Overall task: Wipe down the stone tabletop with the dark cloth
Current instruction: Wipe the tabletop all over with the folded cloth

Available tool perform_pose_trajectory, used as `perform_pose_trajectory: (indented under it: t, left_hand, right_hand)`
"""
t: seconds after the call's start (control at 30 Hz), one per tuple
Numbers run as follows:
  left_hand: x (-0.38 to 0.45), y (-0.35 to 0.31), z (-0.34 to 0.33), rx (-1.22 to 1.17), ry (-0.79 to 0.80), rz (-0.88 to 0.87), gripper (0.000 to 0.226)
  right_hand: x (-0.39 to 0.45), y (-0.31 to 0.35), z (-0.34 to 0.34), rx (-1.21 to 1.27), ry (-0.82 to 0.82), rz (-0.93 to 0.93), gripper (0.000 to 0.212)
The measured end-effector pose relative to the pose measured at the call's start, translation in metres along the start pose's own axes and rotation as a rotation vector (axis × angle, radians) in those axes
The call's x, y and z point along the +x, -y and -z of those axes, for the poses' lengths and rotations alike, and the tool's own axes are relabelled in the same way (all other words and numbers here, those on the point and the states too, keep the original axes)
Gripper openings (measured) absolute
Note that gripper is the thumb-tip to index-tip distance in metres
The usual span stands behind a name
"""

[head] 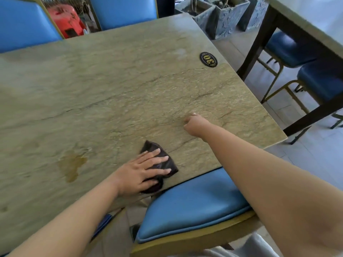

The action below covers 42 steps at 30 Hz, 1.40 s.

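Observation:
The stone tabletop (pixel 115 86) is greenish-grey with dark veins and fills most of the view. A dark cloth (pixel 171 166) lies crumpled near the table's front edge. My left hand (pixel 143 170) presses flat on the cloth with its fingers spread and straight. My right hand (pixel 194 124) rests on the stone further right and beyond the cloth, its fingers curled into a fist with nothing in it. A yellowish wet stain (pixel 72 164) sits on the stone to the left of the cloth.
A black oval plate with the number 30 (pixel 208 59) is fixed near the table's right edge. A blue padded chair (pixel 191 206) stands tucked under the front edge. More blue chairs (pixel 122 10) stand at the far side. Another table (pixel 304 21) and chairs (pixel 323 80) are on the right.

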<state>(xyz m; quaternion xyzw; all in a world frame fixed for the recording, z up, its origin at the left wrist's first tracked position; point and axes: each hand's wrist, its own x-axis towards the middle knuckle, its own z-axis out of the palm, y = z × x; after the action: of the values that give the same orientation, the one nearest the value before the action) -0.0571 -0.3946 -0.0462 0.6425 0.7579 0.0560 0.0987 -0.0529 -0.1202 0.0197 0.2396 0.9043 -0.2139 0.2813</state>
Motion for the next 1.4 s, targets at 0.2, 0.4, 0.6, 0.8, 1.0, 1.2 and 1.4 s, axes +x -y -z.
perform_pose_trajectory:
  t: [0.2,0.4,0.6,0.8,1.0,1.2,1.4]
  left_hand:
    - [0.001,0.048,-0.001,-0.041,-0.164,0.78,0.05]
    - [-0.039,0.026,0.003,-0.099,-0.023,0.51,0.069]
    - [-0.067,0.062,0.029,-0.362,-0.197,0.433,0.051]
    - [-0.102,0.093,0.028,-0.431,-0.368,0.776,0.05]
    - [-0.135,0.135,0.028,-0.24,-0.291,0.933,0.053]
    - [-0.148,0.172,0.027,-0.26,-0.269,1.096,0.055]
    - [-0.162,0.199,0.029,-0.181,-0.26,1.181,0.051]
  right_hand:
    - [-0.026,0.041,-0.02,0.054,0.047,-0.019,0.037]
    - [-0.049,0.091,-0.044,0.056,0.122,0.006,0.036]
    - [-0.056,0.139,-0.076,0.23,-0.04,-0.138,0.038]
    - [-0.079,0.191,-0.14,0.16,-0.276,-0.008,0.061]
    - [-0.065,0.184,-0.18,0.116,-0.348,-0.065,0.066]
    - [-0.023,0.202,-0.163,0.148,-0.479,-0.172,0.063]
    - [0.002,0.26,-0.165,0.18,-0.343,0.663,0.058]
